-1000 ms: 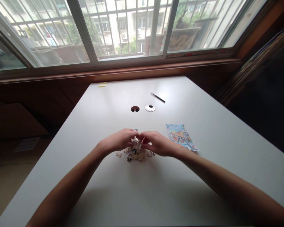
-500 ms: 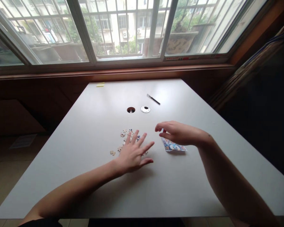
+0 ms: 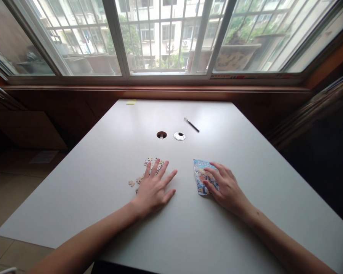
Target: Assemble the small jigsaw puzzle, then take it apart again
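Small jigsaw puzzle pieces (image 3: 139,179) lie in a loose pile left of centre on the white table (image 3: 103,152). Over the pile my left hand (image 3: 156,186) is spread with its fingers apart, hiding part of it. One piece (image 3: 131,183) lies at the pile's left side. To the right, a blue picture sheet (image 3: 200,165) with colourful cartoon figures lies on the table, its edges slightly wavy. My right hand (image 3: 224,186) rests over the sheet's right part, fingers apart and gently curved, covering some of the picture. Whether its fingertips press on the sheet I cannot tell.
A pen (image 3: 191,125) lies farther back. In front of it are a round hole (image 3: 161,135) in the tabletop and a silver ring-shaped cover (image 3: 179,136). A yellow sticky note (image 3: 130,102) is at the far left edge. Barred windows stand behind the table.
My right hand has come down and turned over the picture sheet, which now lies more upright in view. My left hand stays spread over the pieces. The camera view has shifted.
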`<act>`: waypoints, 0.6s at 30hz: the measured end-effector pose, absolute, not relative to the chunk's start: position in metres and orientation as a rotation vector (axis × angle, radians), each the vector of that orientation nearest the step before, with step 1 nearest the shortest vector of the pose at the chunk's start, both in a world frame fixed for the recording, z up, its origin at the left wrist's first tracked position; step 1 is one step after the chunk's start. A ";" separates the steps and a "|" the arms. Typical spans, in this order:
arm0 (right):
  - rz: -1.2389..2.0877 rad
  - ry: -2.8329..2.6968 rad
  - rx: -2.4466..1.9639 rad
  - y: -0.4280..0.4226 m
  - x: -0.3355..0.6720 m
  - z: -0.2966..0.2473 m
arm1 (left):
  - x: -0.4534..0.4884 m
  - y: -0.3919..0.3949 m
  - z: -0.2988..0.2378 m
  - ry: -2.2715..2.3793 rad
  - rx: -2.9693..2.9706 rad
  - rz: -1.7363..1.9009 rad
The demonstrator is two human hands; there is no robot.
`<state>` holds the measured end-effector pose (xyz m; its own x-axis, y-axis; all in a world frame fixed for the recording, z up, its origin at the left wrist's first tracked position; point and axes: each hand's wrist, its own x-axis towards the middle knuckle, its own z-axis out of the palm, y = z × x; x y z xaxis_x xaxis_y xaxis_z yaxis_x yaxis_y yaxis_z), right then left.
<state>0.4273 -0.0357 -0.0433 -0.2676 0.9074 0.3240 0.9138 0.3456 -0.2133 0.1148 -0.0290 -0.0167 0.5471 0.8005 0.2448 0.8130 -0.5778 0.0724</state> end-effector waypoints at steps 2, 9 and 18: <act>0.030 -2.268 -1.604 -0.036 0.425 -0.038 | 0.119 -0.023 -0.018 -1.486 -2.723 -0.341; 0.042 -2.297 -1.627 -0.039 0.409 -0.036 | 0.071 -0.004 -0.012 -1.616 -2.630 -0.232; 0.053 -2.348 -1.658 -0.050 0.410 -0.047 | 0.007 -0.007 -0.009 -1.586 -2.579 -0.415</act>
<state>0.4096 -0.0504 -0.0470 -0.3109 0.9303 0.1947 0.9206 0.3457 -0.1816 0.0068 -0.0070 -0.0090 0.4257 0.8627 0.2731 0.8859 -0.4588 0.0686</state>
